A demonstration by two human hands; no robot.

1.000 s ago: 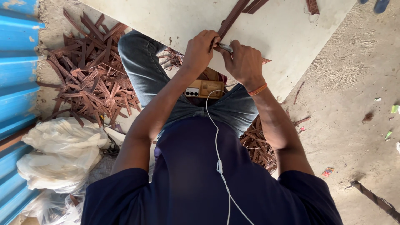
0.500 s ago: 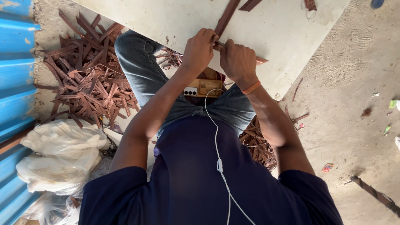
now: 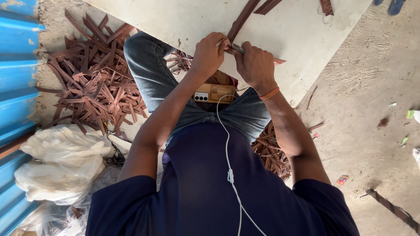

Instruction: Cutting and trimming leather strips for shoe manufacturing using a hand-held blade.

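A: What are they working on, and where?

B: A pale, flat board surface [image 3: 192, 22] lies across the far half of the view, resting over the person's lap. The floor [image 3: 363, 100] is bare, dusty concrete. A blue corrugated metal wall [image 3: 17, 74] runs down the left side.

A: And the hands?

B: The left hand [image 3: 210, 54] and the right hand [image 3: 255, 66] sit close together at the near edge of the surface. Both sets of fingers are clenched around a small metal tool [image 3: 234, 47] laid against a long brown leather strip [image 3: 243, 19], which runs from the hands away to the far edge.

A: Any containers?

B: Crumpled white plastic bags [image 3: 61, 161] lie near left by the wall; I cannot tell what is in them. A heap of brown leather offcuts [image 3: 94, 83] is spread on the floor just beyond them, left of the knee.

A: Anything else nearby?

B: A phone in a tan case [image 3: 212, 93] rests on the lap, with a white earphone cable [image 3: 229, 175] running toward the person.
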